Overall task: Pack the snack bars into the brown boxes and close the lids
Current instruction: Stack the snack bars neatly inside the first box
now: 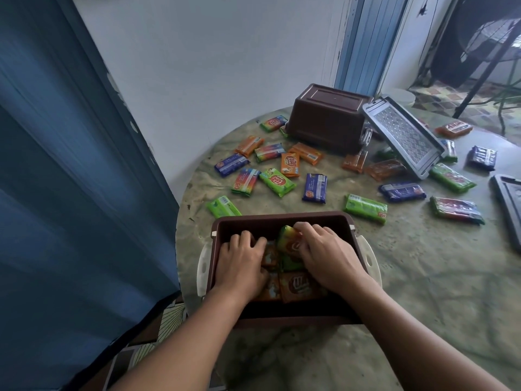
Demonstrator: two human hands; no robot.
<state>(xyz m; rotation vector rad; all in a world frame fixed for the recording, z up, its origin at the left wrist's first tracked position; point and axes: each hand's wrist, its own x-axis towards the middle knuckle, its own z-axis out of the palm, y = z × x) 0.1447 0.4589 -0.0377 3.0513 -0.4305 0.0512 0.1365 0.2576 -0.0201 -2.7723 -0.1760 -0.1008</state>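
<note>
An open brown box (282, 217) with white side latches stands near the table's front edge, with several orange and green snack bars inside. Both hands are down in it. My left hand (242, 263) presses on orange bars at the left of the box. My right hand (324, 255) holds a green and orange bar (289, 239) tilted on edge in the middle. A second brown box (327, 119) lies upside down at the back. Many more bars are scattered between them, such as a green one (277, 182) and a blue one (315, 187).
A grey lid (406, 136) with a clear patterned panel leans against the upturned box. Another dark lid (507, 207) lies at the right edge. The round table (408, 263) has a marbled green cover. A blue curtain (70, 179) hangs at the left.
</note>
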